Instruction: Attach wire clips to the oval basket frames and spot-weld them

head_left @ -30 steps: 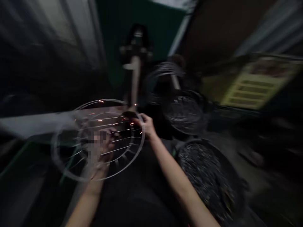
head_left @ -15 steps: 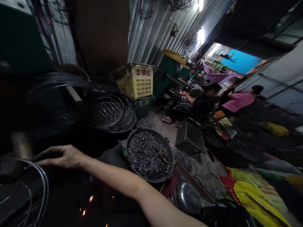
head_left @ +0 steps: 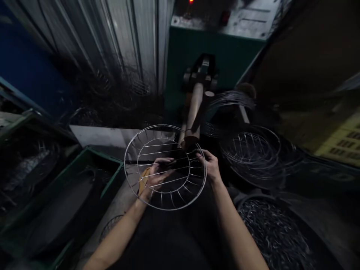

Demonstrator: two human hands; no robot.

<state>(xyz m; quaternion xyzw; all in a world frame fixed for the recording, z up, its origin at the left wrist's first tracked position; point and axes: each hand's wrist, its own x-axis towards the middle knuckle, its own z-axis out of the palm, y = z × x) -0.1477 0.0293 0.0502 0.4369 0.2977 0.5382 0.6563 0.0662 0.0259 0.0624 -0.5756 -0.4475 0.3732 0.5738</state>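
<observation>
A round wire basket (head_left: 167,208), with two hoops joined by short spokes and parallel bars across the inner hoop, is tilted in front of me. My right hand (head_left: 210,165) pinches its right rim. Through the bars I see my left hand (head_left: 159,173), its fingers and thumb curled toward each other around something too dark and small to name. Just beyond the basket, the metal cylinder arm (head_left: 195,108) of a green machine (head_left: 233,52) reaches down close to its far edge.
At right, a pan holds wire racks (head_left: 251,148), with a pan of short bent metal pieces (head_left: 271,228) nearer me. Coiled wire (head_left: 230,98) hangs beside the machine. Green crates (head_left: 105,157) stand at left, and a yellow crate (head_left: 345,138) is far right.
My view has swung left from the workshop aisle to the machine. The basket now shows whole in front of me, and my left hand has come into view. Flying sparks are gone.
</observation>
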